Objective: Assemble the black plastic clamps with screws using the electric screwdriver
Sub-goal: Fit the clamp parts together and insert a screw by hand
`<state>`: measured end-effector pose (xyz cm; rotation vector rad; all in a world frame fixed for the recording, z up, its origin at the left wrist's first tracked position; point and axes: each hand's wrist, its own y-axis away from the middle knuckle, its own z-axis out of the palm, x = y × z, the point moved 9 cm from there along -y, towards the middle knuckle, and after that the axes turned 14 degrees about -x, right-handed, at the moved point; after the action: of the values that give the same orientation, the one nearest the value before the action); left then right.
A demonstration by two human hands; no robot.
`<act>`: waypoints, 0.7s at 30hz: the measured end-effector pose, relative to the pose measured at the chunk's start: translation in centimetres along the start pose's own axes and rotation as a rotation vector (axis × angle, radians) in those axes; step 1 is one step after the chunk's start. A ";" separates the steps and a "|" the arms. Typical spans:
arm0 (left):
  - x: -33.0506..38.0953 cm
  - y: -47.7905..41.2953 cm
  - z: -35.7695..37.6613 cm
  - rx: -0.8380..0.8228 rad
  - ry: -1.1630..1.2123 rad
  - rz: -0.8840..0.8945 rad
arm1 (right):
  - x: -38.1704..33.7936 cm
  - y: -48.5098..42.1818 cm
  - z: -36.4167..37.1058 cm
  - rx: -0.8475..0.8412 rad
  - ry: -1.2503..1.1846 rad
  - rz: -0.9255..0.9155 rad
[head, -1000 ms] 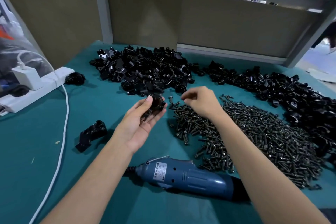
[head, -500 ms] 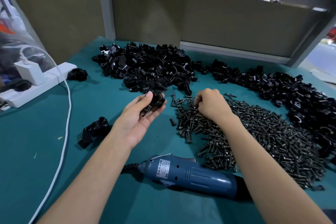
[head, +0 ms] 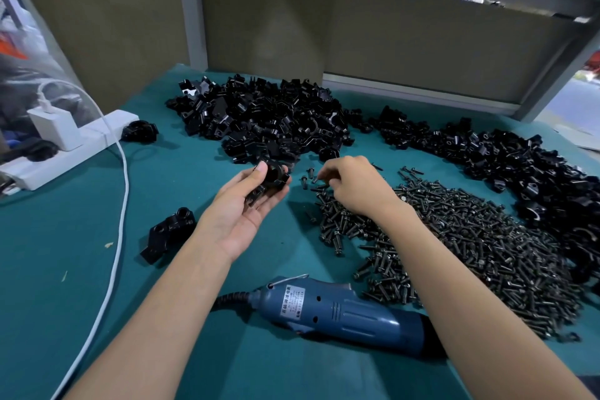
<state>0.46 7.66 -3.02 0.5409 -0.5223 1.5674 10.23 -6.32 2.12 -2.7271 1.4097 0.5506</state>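
Black plastic clamp [head: 271,180] lies gripped in the left hand's [head: 242,214] curled fingers, beyond the blue electric screwdriver [head: 337,312]. Right hand [head: 352,187], likewise beyond it, pinches a small dark metal screw [head: 314,178]; seat it squarely in the clamp's hole before driving.

The right hand [head: 354,187] had dipped knuckles-down into the left edge of the screw pile [head: 454,237] half a second before. It then lifted clear, its grip pinching what looked like a single screw [head: 315,177], and drew closer to the clamp [head: 272,177] in the left hand [head: 238,209].
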 end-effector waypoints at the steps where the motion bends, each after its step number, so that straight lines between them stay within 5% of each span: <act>1: 0.0 0.0 0.0 0.000 -0.001 -0.001 | -0.1 -0.1 -0.1 0.002 0.000 -0.003; 21: -0.3 -0.4 -0.5 0.008 -0.041 -0.011 | -0.5 -3.9 1.2 -0.020 -0.136 0.043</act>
<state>0.83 7.77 -3.61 0.5821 -0.5440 1.5507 12.71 -3.40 0.58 -2.6229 1.4401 0.7399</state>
